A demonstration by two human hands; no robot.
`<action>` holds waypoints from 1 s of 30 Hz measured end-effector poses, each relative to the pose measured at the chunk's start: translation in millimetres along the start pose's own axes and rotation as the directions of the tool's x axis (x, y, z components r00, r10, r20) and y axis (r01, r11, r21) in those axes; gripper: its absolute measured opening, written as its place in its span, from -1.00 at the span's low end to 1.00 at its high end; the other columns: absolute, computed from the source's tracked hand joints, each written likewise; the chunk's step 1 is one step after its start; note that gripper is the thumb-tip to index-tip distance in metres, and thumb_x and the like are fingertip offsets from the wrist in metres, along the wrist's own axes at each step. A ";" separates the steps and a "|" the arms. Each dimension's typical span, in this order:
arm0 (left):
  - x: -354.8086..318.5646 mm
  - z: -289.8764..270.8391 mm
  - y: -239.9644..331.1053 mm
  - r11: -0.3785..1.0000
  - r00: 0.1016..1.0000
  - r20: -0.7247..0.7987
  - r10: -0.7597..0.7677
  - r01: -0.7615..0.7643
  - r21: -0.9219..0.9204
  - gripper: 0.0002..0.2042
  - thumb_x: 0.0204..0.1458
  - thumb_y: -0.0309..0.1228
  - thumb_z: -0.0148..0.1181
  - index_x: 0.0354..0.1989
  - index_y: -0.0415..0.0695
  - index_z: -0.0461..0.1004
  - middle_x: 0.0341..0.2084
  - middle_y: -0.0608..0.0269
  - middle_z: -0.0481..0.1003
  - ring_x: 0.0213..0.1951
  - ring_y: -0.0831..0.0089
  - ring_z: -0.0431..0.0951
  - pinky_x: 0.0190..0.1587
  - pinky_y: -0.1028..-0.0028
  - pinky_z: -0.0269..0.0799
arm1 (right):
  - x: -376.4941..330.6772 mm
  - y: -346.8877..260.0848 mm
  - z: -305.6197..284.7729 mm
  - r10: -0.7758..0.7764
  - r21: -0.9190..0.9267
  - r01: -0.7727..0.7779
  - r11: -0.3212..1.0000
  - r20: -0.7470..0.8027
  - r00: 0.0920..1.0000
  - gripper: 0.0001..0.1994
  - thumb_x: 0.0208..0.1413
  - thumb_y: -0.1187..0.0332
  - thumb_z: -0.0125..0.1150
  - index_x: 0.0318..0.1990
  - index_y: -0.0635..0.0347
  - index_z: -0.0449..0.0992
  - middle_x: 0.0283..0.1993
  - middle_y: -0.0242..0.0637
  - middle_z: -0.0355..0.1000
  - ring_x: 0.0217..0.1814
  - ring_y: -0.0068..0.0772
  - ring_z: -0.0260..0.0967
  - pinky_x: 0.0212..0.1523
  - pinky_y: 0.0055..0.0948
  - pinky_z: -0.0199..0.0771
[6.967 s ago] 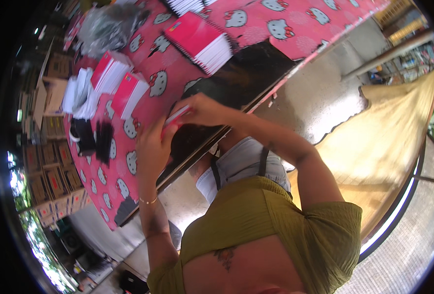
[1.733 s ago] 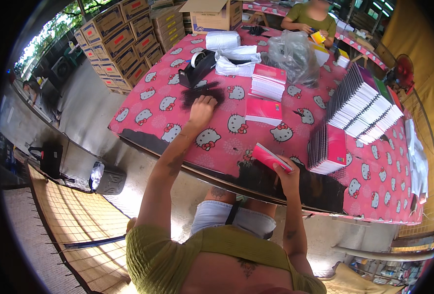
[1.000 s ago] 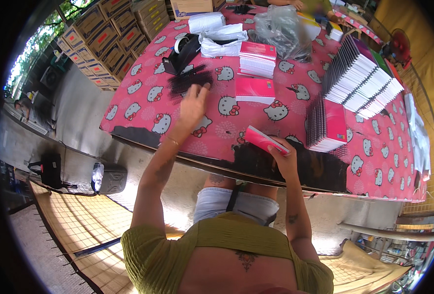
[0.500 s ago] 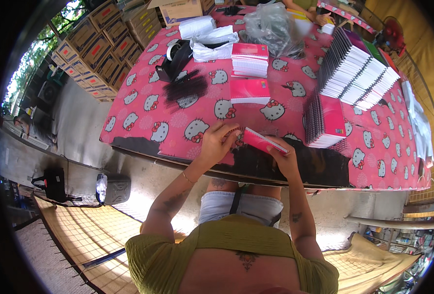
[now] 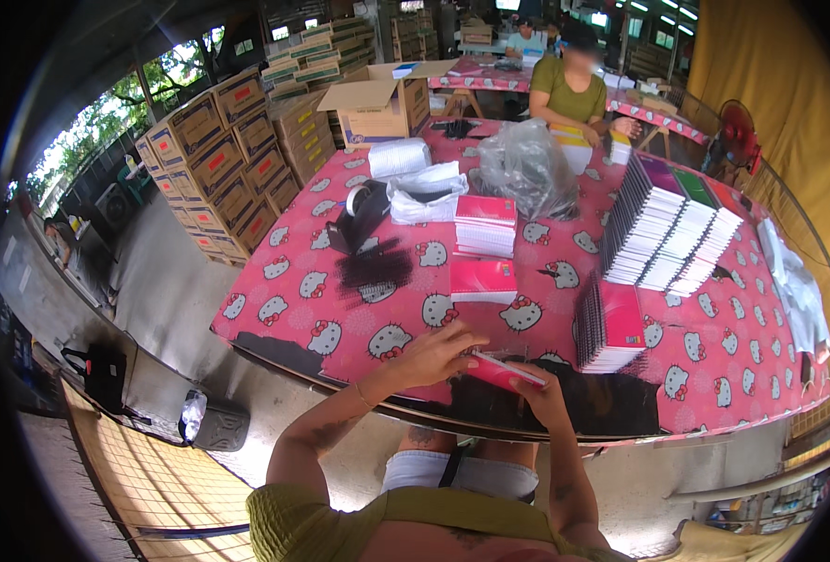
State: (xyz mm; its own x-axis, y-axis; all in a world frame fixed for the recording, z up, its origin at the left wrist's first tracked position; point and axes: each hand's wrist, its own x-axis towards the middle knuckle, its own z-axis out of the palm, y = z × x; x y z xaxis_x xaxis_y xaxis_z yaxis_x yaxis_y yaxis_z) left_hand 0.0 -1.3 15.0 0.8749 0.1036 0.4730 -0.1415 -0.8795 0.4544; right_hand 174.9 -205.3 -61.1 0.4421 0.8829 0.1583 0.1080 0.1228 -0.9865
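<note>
Pink notebook (image 5: 501, 373) is gripped in my right hand (image 5: 548, 399), left hand (image 5: 433, 355) by its edge (can't tell if pinching), probably edge-fiddling, needs steadiness next.

The fingers of the left hand (image 5: 426, 358), which were at the pile of black coils (image 5: 374, 269) near the left edge of the surface (image 5: 752, 393) a moment ago, have come back to the near edge. They have closed the last gap and now meet the left end of the pink notebook (image 5: 504, 377). The view has lifted, bringing in beyond the far edge a co-worker (image 5: 569, 89), whose hand has moved from a yellow booklet to the right-hand yellow-topped stack (image 5: 621, 150).
</note>
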 end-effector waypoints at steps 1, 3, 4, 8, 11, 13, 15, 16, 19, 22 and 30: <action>1.0 -2.5 4.9 0.999 1.000 0.009 -0.029 0.029 -0.013 -0.73 0.21 -0.26 0.17 0.02 -0.06 0.49 -0.24 0.14 0.50 -0.33 0.06 0.59 -0.33 0.19 0.49 | -1.4 -3.0 0.5 -0.004 -0.017 0.004 1.000 0.000 1.000 -0.72 0.22 0.46 0.24 0.08 0.18 0.59 -0.30 -0.48 0.51 -0.50 -0.77 0.27 -0.50 -0.65 0.29; -1.8 2.4 -9.4 0.990 0.974 0.188 -0.128 0.138 -0.036 -0.77 0.20 -0.24 0.18 -0.08 -0.08 0.48 -0.28 0.16 0.47 -0.38 0.13 0.54 -0.35 0.25 0.48 | -1.9 -8.8 0.7 -0.014 -0.050 0.014 0.999 -0.001 1.000 -0.72 0.22 0.47 0.24 0.08 0.19 0.59 -0.29 -0.47 0.51 -0.49 -0.77 0.27 -0.49 -0.66 0.28; -0.9 6.1 -7.6 0.998 0.989 0.136 -0.064 0.067 -0.020 -0.78 0.21 -0.23 0.17 -0.10 -0.08 0.48 -0.27 0.16 0.48 -0.37 0.15 0.53 -0.34 0.27 0.48 | -3.4 -7.9 0.3 -0.031 -0.048 0.030 0.998 -0.005 1.000 -0.72 0.22 0.47 0.24 0.08 0.19 0.59 -0.28 -0.47 0.51 -0.49 -0.77 0.27 -0.49 -0.66 0.28; 3.9 9.6 -0.4 0.994 0.981 0.171 -0.091 0.080 0.071 -0.75 0.20 -0.19 0.16 -0.12 -0.10 0.47 -0.15 0.15 0.47 -0.18 0.13 0.51 -0.16 0.19 0.47 | -7.1 -8.9 0.2 -0.080 -0.068 0.078 0.995 -0.025 0.996 -0.72 0.23 0.47 0.23 0.08 0.20 0.59 -0.26 -0.45 0.51 -0.46 -0.77 0.29 -0.47 -0.66 0.30; 2.1 23.4 8.2 0.877 0.999 -0.039 0.034 -0.011 0.479 -0.57 0.16 -0.05 0.15 0.03 -0.12 0.46 0.10 0.08 0.39 0.14 0.07 0.40 0.10 -0.04 0.33 | -7.6 -14.0 10.0 -0.157 -0.032 0.155 0.987 -0.101 0.982 -0.72 0.23 0.48 0.23 0.08 0.26 0.58 -0.24 -0.46 0.52 -0.39 -0.76 0.32 -0.42 -0.67 0.34; 0.8 39.6 32.1 0.823 0.996 -0.061 -0.068 0.090 0.561 -0.40 0.15 0.02 0.13 0.20 -0.20 0.34 0.28 -0.03 0.22 0.32 -0.06 0.17 0.23 -0.22 0.08 | -8.4 -19.7 16.0 -0.132 0.021 0.138 0.990 -0.187 0.973 -0.72 0.23 0.48 0.23 0.08 0.29 0.57 -0.22 -0.47 0.52 -0.33 -0.76 0.34 -0.37 -0.67 0.36; -23.3 64.0 45.6 0.796 0.992 -0.051 -0.116 0.124 0.592 -0.26 0.12 0.09 0.11 0.33 -0.24 0.22 0.39 -0.09 0.11 0.42 -0.09 0.04 0.31 -0.30 -0.06 | -13.7 -31.9 17.6 -0.014 0.088 0.038 0.995 -0.267 0.964 -0.72 0.23 0.48 0.23 0.07 0.31 0.57 -0.20 -0.46 0.53 -0.27 -0.76 0.35 -0.32 -0.67 0.39; -43.8 78.2 45.3 0.799 0.993 -0.030 -0.112 0.108 0.591 -0.20 0.11 0.12 0.10 0.37 -0.23 0.17 0.41 -0.08 0.08 0.44 -0.05 0.03 0.32 -0.29 -0.07 | -13.8 -34.7 17.7 -0.010 0.077 0.030 0.997 -0.250 0.968 -0.72 0.22 0.48 0.23 0.07 0.31 0.57 -0.19 -0.46 0.53 -0.26 -0.76 0.34 -0.30 -0.67 0.39; -16.3 61.4 46.0 0.824 0.966 -0.229 -0.122 0.228 0.519 -0.20 0.12 0.10 0.08 0.40 -0.24 0.13 0.42 -0.11 0.07 0.45 -0.04 0.00 0.32 -0.31 -0.10 | -11.5 -31.7 17.4 -0.055 -0.024 0.052 0.998 -0.173 0.983 -0.71 0.22 0.45 0.25 0.08 0.28 0.57 -0.17 -0.43 0.53 -0.25 -0.75 0.34 -0.25 -0.65 0.42; 13.5 40.5 44.1 0.787 0.981 -0.141 -0.131 0.189 0.587 -0.20 0.13 0.08 0.08 0.40 -0.26 0.12 0.39 -0.13 0.12 0.43 -0.06 0.05 0.33 -0.29 -0.14 | -9.4 -44.7 24.2 0.032 0.121 -0.010 0.993 -0.180 0.983 -0.69 0.21 0.44 0.27 0.09 0.30 0.56 -0.17 -0.42 0.55 -0.25 -0.72 0.38 -0.23 -0.61 0.46; 8.3 41.9 40.8 0.743 0.989 -0.113 -0.095 0.146 0.653 -0.10 0.06 0.20 0.08 0.39 -0.30 0.11 0.40 -0.15 0.10 0.46 -0.01 0.01 0.37 -0.24 -0.19 | -10.5 -44.0 27.4 0.053 0.135 -0.035 0.990 -0.139 0.989 -0.66 0.19 0.41 0.30 0.11 0.26 0.57 -0.21 -0.46 0.55 -0.27 -0.74 0.38 -0.31 -0.63 0.46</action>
State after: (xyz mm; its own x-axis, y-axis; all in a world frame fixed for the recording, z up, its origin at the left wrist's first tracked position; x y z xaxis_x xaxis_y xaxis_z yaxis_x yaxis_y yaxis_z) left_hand 20.9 -55.7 5.9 0.8265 0.2385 0.5098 0.3248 -0.9419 -0.0859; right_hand 141.1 -207.5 -20.5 0.5665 0.8168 0.1095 -0.0281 0.1520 -0.9880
